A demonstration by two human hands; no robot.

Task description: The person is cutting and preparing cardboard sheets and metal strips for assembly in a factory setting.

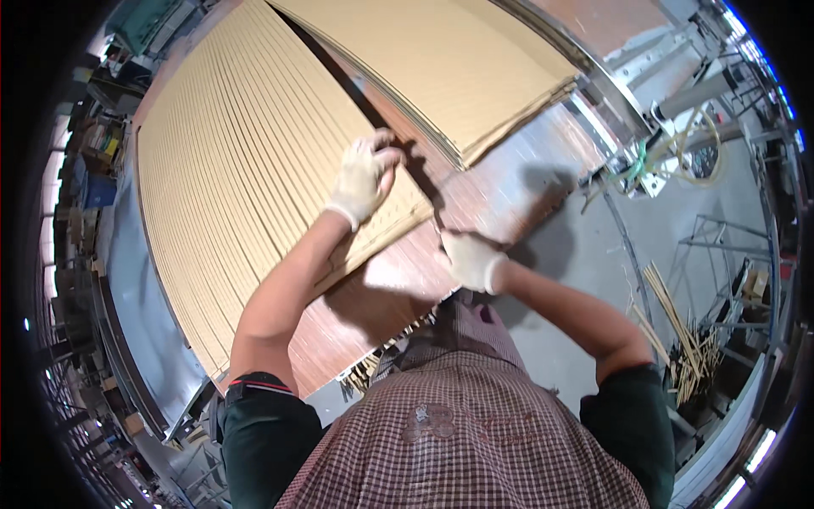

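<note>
A broad stack of tan cardboard sheets lies fanned out on the table, its many edges stepped side by side. My left hand, in a pale knit glove with bare fingertips, rests on the topmost sheet by its right edge. Its fingers are bent but apart, and nothing shows between them. Just off the stack's near right corner is my right hand, gloved the same way. Its fingers are closed in a pinch toward that corner. Something thin and dark shows at the fingertips, too small to name.
A second pile of cardboard sheets lies beyond, to the right. Both rest on a worn reddish-brown and metal tabletop. At the right stand a machine arm with a pale hose and a bundle of thin sticks by the floor.
</note>
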